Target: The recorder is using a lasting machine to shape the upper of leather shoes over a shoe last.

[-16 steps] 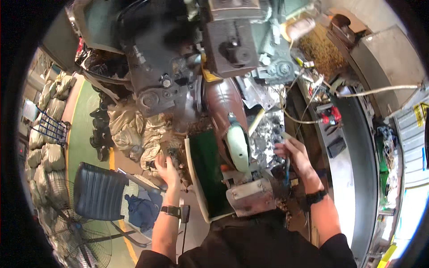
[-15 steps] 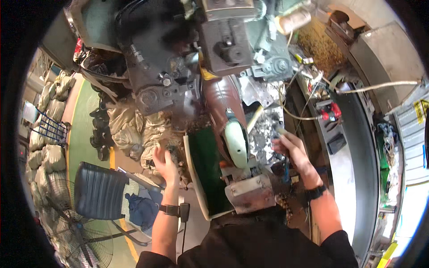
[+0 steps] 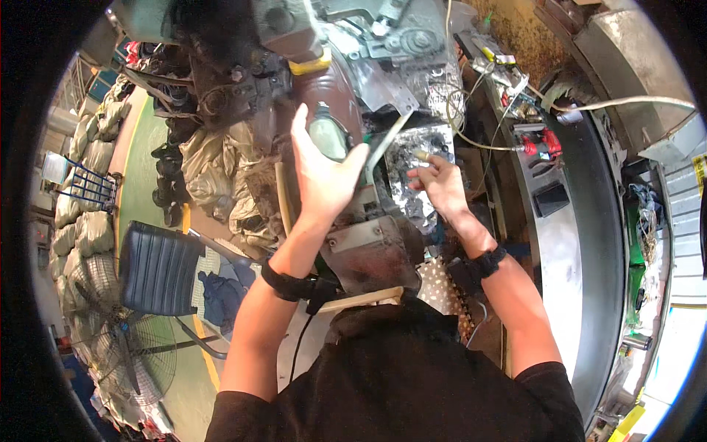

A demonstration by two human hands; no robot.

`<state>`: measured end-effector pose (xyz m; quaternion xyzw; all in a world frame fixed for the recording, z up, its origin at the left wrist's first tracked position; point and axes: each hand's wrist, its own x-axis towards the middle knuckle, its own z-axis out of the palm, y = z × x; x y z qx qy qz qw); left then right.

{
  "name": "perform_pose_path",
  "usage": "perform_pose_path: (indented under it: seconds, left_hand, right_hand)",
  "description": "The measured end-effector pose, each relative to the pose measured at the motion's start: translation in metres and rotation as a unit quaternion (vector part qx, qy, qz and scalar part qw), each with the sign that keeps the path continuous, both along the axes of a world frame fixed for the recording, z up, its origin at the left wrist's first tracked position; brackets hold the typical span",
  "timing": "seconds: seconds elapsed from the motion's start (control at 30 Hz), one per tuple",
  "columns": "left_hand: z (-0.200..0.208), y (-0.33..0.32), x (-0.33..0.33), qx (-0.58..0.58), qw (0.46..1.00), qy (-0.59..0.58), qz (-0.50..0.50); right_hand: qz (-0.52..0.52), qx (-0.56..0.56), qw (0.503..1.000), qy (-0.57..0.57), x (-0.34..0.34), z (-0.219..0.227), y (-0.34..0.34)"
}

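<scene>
A brown leather boot [image 3: 324,85] is mounted on the machine, with a pale green shoe last [image 3: 328,138] showing at its near end. My left hand [image 3: 324,177] is open over this end, thumb and fingers spread to either side of the last. I cannot tell whether it touches. Over a pale metal tray [image 3: 406,197] strewn with dark bits, my right hand [image 3: 445,190] has its fingers curled in. A yellowish cover caps one fingertip. Anything between those fingers is too small to make out. A pale, stick-like lever [image 3: 390,140] slants between my hands.
Above is the dark machine head [image 3: 291,29]. A brown padded block [image 3: 368,254] stands nearest my body. Rightward are a red air tool [image 3: 541,145] on a hose and a long black belt [image 3: 589,243]. A black chair [image 3: 162,267] and a floor fan [image 3: 129,339] stand left.
My left hand has swung right and forward from beside the green-lined bin to the last. My right hand has moved forward and left. The view has shifted, too.
</scene>
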<state>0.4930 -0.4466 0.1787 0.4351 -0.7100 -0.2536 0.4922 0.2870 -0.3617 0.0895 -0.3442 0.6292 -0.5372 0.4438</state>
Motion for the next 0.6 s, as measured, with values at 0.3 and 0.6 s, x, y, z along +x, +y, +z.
perform_pose_path:
  seconds: [0.3,0.6]
  left_hand:
    - [0.003,0.007,-0.005,0.058,0.996,0.068,-0.030]
    - [0.001,0.009,-0.005,0.018,0.996,0.088,-0.027]
  right_hand:
    - [-0.041,-0.033,0.999,-0.011,0.000,-0.017,-0.004]
    - [-0.025,-0.043,0.998,-0.037,0.005,-0.010,-0.004]
